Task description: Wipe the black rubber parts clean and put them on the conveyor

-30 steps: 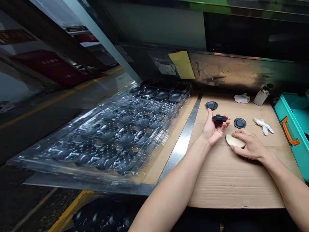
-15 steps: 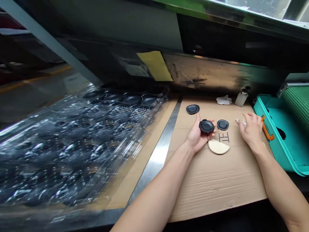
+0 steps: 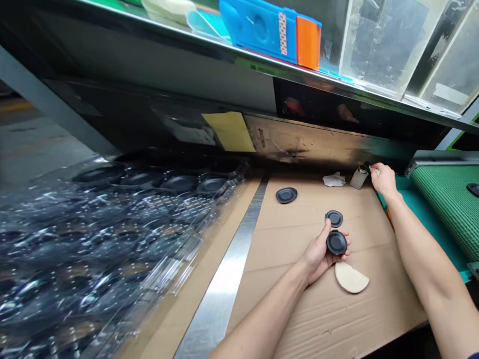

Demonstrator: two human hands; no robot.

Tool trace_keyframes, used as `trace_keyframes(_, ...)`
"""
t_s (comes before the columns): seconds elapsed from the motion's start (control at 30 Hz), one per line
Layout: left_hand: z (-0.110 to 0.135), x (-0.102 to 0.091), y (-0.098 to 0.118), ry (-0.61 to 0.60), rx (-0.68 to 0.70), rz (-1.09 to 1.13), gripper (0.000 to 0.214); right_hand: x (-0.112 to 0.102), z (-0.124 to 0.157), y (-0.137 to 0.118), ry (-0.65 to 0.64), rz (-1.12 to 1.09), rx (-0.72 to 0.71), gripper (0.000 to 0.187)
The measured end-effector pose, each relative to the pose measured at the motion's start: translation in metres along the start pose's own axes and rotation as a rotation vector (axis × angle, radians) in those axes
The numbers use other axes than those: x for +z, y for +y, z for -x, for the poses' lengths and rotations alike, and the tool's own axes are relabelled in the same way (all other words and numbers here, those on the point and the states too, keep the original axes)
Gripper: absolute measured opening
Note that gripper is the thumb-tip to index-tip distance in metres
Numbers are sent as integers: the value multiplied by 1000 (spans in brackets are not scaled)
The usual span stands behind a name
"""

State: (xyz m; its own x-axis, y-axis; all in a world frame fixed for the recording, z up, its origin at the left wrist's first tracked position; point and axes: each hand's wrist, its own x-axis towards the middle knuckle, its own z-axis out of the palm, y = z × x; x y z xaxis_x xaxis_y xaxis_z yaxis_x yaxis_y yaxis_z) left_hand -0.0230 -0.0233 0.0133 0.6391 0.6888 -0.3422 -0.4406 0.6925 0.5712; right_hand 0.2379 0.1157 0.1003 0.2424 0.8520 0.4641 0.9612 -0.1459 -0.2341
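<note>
My left hand (image 3: 322, 258) holds a black round disc (image 3: 337, 243) flat against its fingers, above the cardboard. A second disc (image 3: 334, 218) lies just beyond those fingertips, and a third (image 3: 286, 195) lies further back to the left. A half-round beige sponge (image 3: 352, 277) sits close to my left hand, not touching it. My right hand (image 3: 383, 179) is at the back, with its fingertips at the dark cap of a small clear bottle (image 3: 359, 178). A bit of white cloth shows in its fingers. A crumpled white tissue (image 3: 334, 180) lies left of the bottle.
Brown cardboard (image 3: 299, 219) covers the bench, with a steel strip (image 3: 224, 284) along its left side. Further left lies a clear plastic tray (image 3: 112, 239) with black discs in its pockets. A green belt (image 3: 449, 204) runs at the right. Blue and orange items (image 3: 262, 30) stand on a shelf overhead.
My view has swung up and right. My right hand has moved back to the bottle, and the white cloth has left the cardboard. My left hand has stayed around its disc.
</note>
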Motion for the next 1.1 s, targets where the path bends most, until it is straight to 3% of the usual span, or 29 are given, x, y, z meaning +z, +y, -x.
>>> trace_keyframes(0.1, -1, -1, 0, -4, -9, 3, 62, -4, -30, 0, -140, 64, -84, 35)
trace_keyframes(0.2, -1, -2, -1, -4, -13, 3, 64, -2, -38, 0, -238, 142, -100, 35)
trace_keyframes(0.53, -2, -2, -2, -28, 2, -2, 64, 0, -59, 4, -340, 198, -198, 30)
trace_keyframes(0.9, -4, -3, -4, -45, 15, -3, 61, -6, -60, -1, -291, 113, -130, 25)
trace_keyframes(1.0, -4, -2, -3, -41, 10, 0, 58, -13, -63, -2, -194, 72, -26, 25)
trace_keyframes(1.1, -3, 0, -2, -40, 10, -2, 59, -8, -54, -6, -67, 59, 139, 40)
